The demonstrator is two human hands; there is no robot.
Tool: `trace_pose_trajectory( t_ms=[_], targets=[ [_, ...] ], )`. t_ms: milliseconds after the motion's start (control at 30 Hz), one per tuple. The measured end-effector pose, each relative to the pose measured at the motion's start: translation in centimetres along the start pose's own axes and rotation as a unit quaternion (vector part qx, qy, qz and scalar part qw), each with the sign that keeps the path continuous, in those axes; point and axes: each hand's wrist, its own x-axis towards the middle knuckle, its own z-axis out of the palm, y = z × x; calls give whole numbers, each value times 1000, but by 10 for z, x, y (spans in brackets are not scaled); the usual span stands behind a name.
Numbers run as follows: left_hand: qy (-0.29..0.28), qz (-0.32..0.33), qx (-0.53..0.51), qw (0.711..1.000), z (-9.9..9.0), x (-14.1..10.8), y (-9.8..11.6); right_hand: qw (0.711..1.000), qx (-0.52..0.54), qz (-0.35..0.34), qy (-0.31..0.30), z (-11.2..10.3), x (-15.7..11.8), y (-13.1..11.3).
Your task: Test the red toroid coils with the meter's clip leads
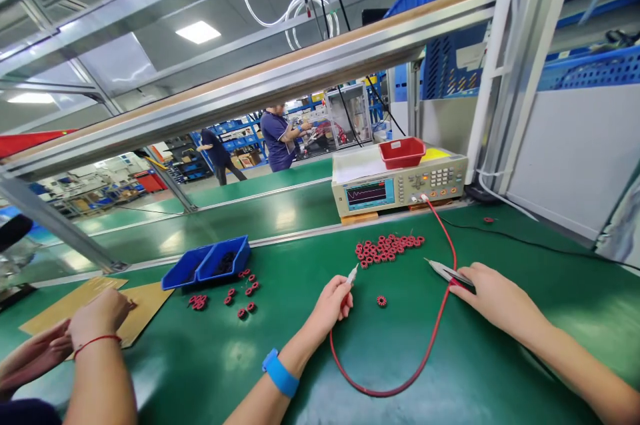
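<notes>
My left hand (pixel 333 305), with a blue band on the wrist, is closed around a white test probe (pixel 353 273). A red cable (pixel 387 393) loops from this hand past my right hand up to the bench tester (pixel 400 185). In my right hand (pixel 493 291) is a pair of pointed grey tweezers (pixel 447 271), tips toward the left. On the green mat between my hands lies a single red-wound ring coil (pixel 381 301), touched by neither hand. Just beyond it is a cluster of several similar coils (pixel 385 249).
A red tray (pixel 401 153) rests on the tester, whose screen shows a waveform. To the left stand blue bins (pixel 223 261) holding dark parts, with loose coils (pixel 243 313) near them. A co-worker's hands (pixel 97 318) are over brown cardboard (pixel 145 308). A shelf beam (pixel 250 81) crosses above.
</notes>
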Motion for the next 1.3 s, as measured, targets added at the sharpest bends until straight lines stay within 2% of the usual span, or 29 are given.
trace_pose_trajectory(
  t_ms=[167,233,300,367,433,500,600,700,900,1067,1300],
  targets=[
    [-44,7,-9,999,-5,-7,1,998,-33,16,-44,-18,3,-4],
    [-65,7,-4,998,-6,-12,1,999,-47,24,-11,-28,4,-13],
    [-86,7,0,996,-6,-17,2,998,-43,14,48,-36,3,-27],
    [-95,13,16,995,-6,-20,3,994,-17,-2,105,-39,0,-43],
    [-93,21,44,994,-5,-21,4,991,31,-15,133,-37,-4,-57],
    [-80,29,75,994,-6,-23,6,989,96,-28,111,-30,-7,-66],
    [-48,46,129,989,-4,-30,12,983,175,-43,34,-20,-8,-65],
    [-17,69,218,973,1,-42,18,980,196,-40,-19,-16,-6,-58],
    [-11,79,325,942,13,-55,18,978,191,-15,-84,-17,-4,-64],
    [-1,117,341,933,15,-51,10,982,162,-36,-86,-18,8,-70],
    [21,174,352,920,17,-47,2,988,125,-93,-21,-26,28,-83]
  ],
)
